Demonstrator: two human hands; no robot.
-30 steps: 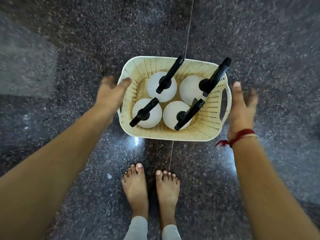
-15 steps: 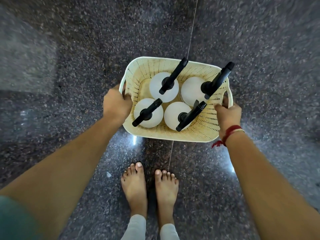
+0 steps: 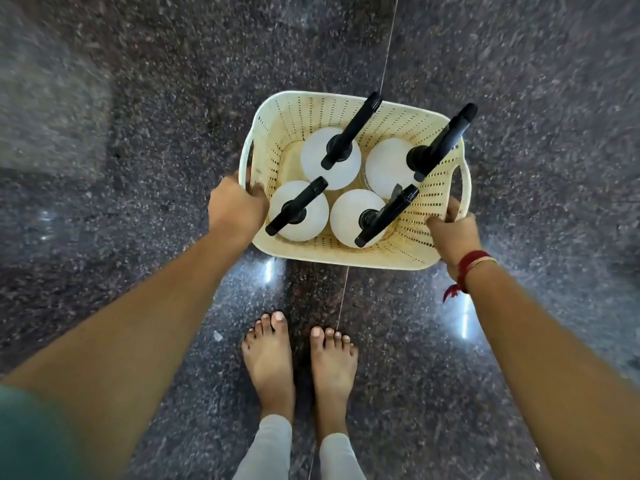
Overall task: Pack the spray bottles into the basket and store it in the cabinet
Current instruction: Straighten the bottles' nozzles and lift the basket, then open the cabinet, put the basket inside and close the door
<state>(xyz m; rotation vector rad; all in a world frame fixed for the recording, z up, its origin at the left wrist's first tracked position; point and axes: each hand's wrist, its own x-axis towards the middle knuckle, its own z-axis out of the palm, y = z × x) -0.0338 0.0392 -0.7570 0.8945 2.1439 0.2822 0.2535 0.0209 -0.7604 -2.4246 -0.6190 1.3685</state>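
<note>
A cream perforated plastic basket [image 3: 301, 112] is in the middle of the view over the dark floor. Several white spray bottles with black trigger heads stand upright inside it, among them one at the back left [image 3: 311, 161] and one at the front right [image 3: 346, 216]. My left hand [image 3: 235, 209] is closed around the basket's left handle. My right hand [image 3: 452, 233] grips the right handle, with a red thread around its wrist. The cabinet is out of view.
Dark speckled polished stone floor [image 3: 519, 98] lies all around, with a thin seam line running under the basket. My bare feet [image 3: 301, 362] stand just in front of the basket. Light reflections shine on the floor near the feet.
A second ago both hands were open beside the basket. They closed on its two handles, and the basket now looks slightly larger and shifted right in the view.
</note>
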